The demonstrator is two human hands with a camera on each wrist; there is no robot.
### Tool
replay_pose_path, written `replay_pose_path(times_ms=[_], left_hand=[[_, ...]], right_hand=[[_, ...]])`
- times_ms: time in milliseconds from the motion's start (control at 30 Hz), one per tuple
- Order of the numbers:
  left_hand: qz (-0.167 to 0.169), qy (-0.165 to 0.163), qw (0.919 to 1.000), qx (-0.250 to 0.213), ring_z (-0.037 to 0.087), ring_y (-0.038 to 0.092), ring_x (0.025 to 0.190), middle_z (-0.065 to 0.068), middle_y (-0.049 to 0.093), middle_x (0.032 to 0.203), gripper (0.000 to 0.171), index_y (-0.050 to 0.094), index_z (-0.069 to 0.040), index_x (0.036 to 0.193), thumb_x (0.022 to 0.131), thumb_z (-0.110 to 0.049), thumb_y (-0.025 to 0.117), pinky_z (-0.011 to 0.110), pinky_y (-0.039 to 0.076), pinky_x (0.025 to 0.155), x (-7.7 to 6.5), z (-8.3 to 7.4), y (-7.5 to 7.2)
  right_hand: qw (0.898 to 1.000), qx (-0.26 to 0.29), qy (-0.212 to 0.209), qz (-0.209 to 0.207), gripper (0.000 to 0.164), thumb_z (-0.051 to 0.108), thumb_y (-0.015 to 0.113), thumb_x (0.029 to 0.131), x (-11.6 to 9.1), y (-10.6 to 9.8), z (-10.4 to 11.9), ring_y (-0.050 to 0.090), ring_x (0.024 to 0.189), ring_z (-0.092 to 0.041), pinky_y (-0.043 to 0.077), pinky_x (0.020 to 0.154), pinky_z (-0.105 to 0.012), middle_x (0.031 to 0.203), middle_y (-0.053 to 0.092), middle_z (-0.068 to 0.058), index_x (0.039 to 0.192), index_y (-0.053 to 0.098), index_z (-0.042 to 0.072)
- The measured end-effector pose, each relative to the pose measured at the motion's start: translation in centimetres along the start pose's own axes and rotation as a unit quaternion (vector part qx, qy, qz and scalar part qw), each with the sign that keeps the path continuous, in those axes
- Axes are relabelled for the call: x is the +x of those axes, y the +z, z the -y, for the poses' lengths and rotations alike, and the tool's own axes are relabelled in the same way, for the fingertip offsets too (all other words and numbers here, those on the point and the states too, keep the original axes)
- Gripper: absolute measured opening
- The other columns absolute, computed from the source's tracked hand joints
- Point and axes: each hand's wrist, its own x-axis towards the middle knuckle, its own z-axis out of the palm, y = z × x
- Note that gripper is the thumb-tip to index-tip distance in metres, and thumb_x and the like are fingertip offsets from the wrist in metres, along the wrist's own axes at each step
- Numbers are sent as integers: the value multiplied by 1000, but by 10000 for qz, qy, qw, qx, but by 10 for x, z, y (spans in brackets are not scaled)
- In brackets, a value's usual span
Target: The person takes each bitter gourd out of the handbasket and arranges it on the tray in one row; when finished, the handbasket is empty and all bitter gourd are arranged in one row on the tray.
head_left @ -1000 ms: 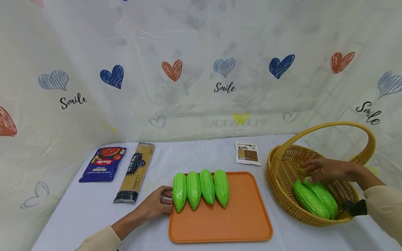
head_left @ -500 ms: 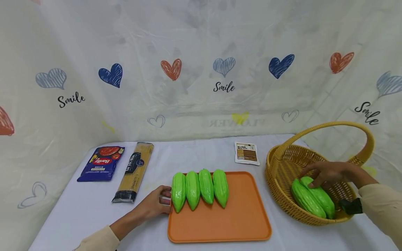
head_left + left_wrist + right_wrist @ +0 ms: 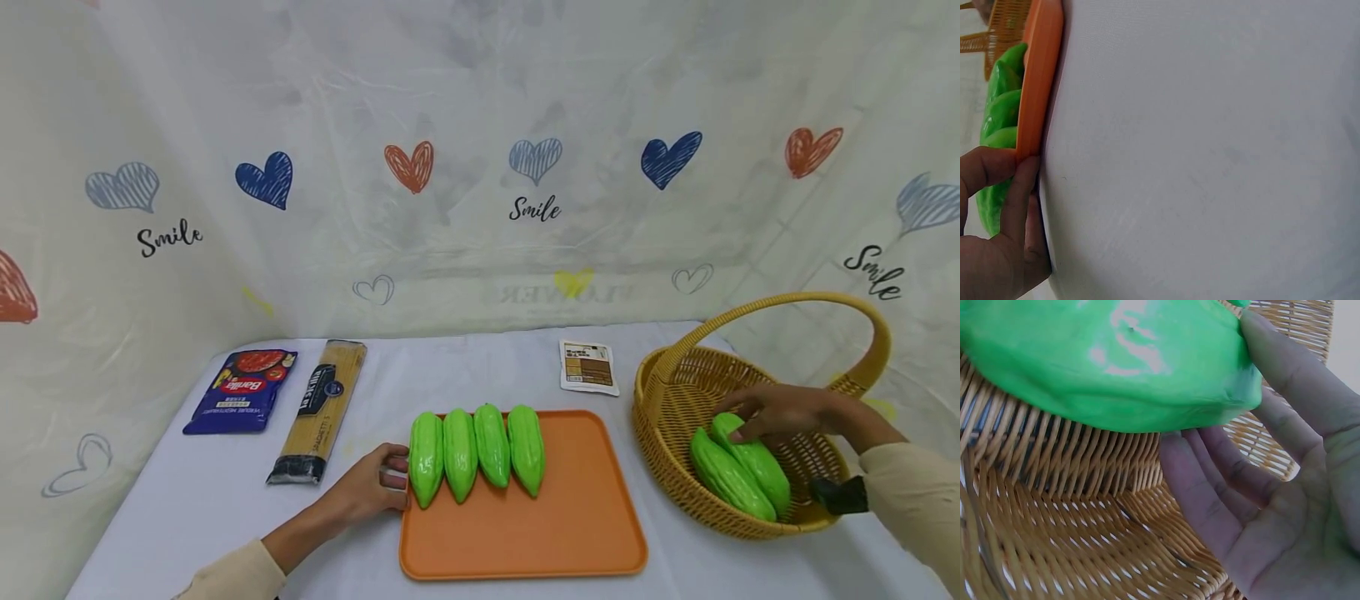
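Observation:
My left hand (image 3: pixel 372 483) is at the left edge of the orange tray (image 3: pixel 525 546); in the left wrist view its thumb and fingers pinch the tray's rim (image 3: pixel 1040 75). Several glossy green, ridged bitter melons (image 3: pixel 460 454) lie side by side along the tray's back left part. At the right, my right hand (image 3: pixel 787 412) reaches into a wicker basket (image 3: pixel 678 400) where two more bitter melons lie against each other. It grips the upper end of the right one (image 3: pixel 765 471), thumb on one side and fingers under the other (image 3: pixel 1122 369).
A blue Barilla pouch (image 3: pixel 242 392) and a spaghetti pack (image 3: pixel 318 412) lie at the left of the white-covered table. Behind the tray is a small white and brown packet (image 3: pixel 588 367). The basket's tall handle (image 3: pixel 780 302) arches over it. A heart-printed curtain (image 3: pixel 465 233) hangs behind.
My right hand has closed round the end of the right bitter melon in the basket, which has shifted slightly up and left. My left hand stays at the tray's edge.

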Motion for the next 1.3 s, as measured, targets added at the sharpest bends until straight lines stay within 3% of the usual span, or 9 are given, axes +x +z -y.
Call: replay_pose_path(times_ms=[100,300,700,1300], left_hand=[[-15,-12,10000,7,20,62,103,12,56,122,78,45,0,142,73,-2,83,35,61,82,0,0,0],[-41,17,10000,52,20,62,103,12,57,122,78,45,0,142,73,-2,82,35,61,82,-1,0,0],[-7,36,10000,42,21,62,104,12,57,123,78,45,0,142,74,-4,82,36,61,84,-1,-2,0],[32,65,10000,-46,21,62,103,14,55,123,78,44,3,142,73,-2,80,34,61,82,-4,-2,1]], right_hand=[[9999,-94,37,-109,64,25,66,96,-2,-2,2,53,123,-51,57,94,-53,143,33,-47,145,41,-8],[9997,-21,-76,-225,65,26,64,98,-7,-3,5,61,117,-40,60,88,-49,141,39,-44,146,39,-9],[9986,-108,-365,-381,69,30,63,98,-10,-4,7,55,126,-45,57,93,-54,152,31,-38,153,35,-2],[9914,-164,-830,-998,64,29,58,101,-25,-4,27,59,117,-27,61,82,-34,151,34,-34,153,34,1]])
